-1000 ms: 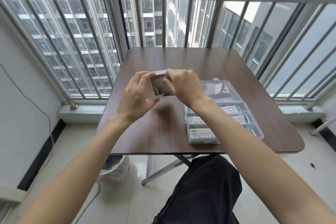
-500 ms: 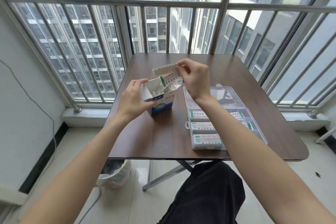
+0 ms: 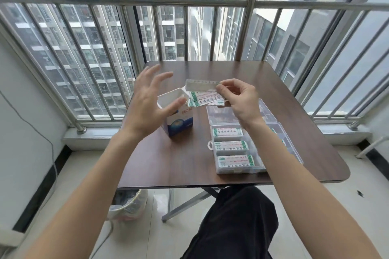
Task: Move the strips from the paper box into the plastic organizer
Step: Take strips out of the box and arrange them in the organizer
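Observation:
A white and blue paper box (image 3: pixel 179 120) stands open on the brown table (image 3: pixel 185 166). My right hand (image 3: pixel 242 101) pinches a bundle of white strips with green ends (image 3: pixel 205 95) in the air just right of the box's mouth. My left hand (image 3: pixel 149 105) hovers over the box with its fingers spread, holding nothing. The clear plastic organizer (image 3: pixel 261 132) lies open to the right, its lid flat behind it. Three of its left compartments hold stacks of strips (image 3: pixel 228 132). My right forearm hides part of its right side.
A metal railing (image 3: pixel 189 3) and window bars close off the far and side edges of the table. Below the table's left front corner stands a bin with a plastic liner (image 3: pixel 130 204). My dark-trousered knee (image 3: pixel 231 223) is under the near edge.
My right hand has drawn the strips out of the box and moved them to the right. My left hand has let go of the box, which now stands on the table, and opened.

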Demonstrator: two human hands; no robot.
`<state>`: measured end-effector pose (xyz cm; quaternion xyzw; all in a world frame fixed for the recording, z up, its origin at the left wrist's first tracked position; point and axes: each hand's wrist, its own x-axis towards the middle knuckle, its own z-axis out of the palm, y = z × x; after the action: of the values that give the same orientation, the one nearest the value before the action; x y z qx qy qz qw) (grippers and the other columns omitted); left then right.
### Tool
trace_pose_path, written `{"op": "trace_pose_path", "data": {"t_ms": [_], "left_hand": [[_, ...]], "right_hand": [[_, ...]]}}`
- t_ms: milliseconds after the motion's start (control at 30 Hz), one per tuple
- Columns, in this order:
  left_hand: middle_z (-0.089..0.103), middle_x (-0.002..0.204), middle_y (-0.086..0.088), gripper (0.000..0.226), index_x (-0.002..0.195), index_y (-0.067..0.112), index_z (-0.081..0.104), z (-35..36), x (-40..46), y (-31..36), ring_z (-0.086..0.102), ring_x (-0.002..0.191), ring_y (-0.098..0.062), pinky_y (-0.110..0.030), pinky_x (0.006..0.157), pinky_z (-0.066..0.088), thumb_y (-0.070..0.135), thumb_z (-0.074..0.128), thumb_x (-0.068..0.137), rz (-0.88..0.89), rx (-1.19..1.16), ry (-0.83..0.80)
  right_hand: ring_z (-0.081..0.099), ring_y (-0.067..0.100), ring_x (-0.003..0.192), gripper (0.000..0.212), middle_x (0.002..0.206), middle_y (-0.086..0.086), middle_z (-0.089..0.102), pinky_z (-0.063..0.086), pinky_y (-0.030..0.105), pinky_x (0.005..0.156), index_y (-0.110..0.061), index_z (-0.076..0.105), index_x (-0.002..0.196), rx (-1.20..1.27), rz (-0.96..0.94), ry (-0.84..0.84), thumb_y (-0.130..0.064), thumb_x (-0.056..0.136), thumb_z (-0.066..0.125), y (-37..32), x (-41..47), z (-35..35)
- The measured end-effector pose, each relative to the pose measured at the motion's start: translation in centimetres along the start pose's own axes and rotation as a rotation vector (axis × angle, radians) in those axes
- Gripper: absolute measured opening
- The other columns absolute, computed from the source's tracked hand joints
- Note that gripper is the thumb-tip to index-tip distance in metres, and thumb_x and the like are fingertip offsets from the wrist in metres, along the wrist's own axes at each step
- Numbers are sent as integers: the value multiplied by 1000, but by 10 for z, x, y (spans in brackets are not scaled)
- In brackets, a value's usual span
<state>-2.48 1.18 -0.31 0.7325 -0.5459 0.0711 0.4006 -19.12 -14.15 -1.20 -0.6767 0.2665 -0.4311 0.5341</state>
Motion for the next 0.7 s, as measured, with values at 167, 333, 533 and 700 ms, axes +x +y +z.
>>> {"op": "trace_pose_path", "data": {"t_ms": [167, 333, 533, 700], "left_hand": [[56, 130, -5, 66, 137, 16, 37, 28, 23, 57, 59, 108, -12, -23, 88, 50, 37, 65, 82, -251, -510, -490], [72, 94, 0, 21, 108, 16, 62, 67, 19, 71, 69, 80, -16, -23, 66, 57, 12, 58, 88, -370, -909, -657], [68, 83, -3, 26, 112, 10, 62, 99, 16, 84, 63, 64, -6, -16, 55, 51, 4, 61, 87, -352, -832, -605], [68, 67, 7, 30, 113, 13, 62, 114, 18, 80, 63, 60, -5, -16, 54, 51, 4, 65, 84, -390, -776, -572]], "right_hand": [[65, 15, 63, 4, 72, 8, 68, 52, 22, 53, -6, 68, 87, -54, -82, -71, -9, 85, 68, -13, -19, -36], [58, 7, 62, 6, 69, 0, 64, 48, 20, 57, -7, 68, 86, -167, -122, 12, -12, 87, 67, -7, -31, -66], [60, 9, 66, 13, 72, 0, 65, 55, 30, 61, -12, 69, 85, -283, -34, 106, -23, 90, 64, 16, -36, -87], [69, 16, 62, 9, 75, 6, 69, 58, 28, 59, -14, 67, 90, 12, 76, 228, -8, 91, 60, 22, -34, -109]]}}
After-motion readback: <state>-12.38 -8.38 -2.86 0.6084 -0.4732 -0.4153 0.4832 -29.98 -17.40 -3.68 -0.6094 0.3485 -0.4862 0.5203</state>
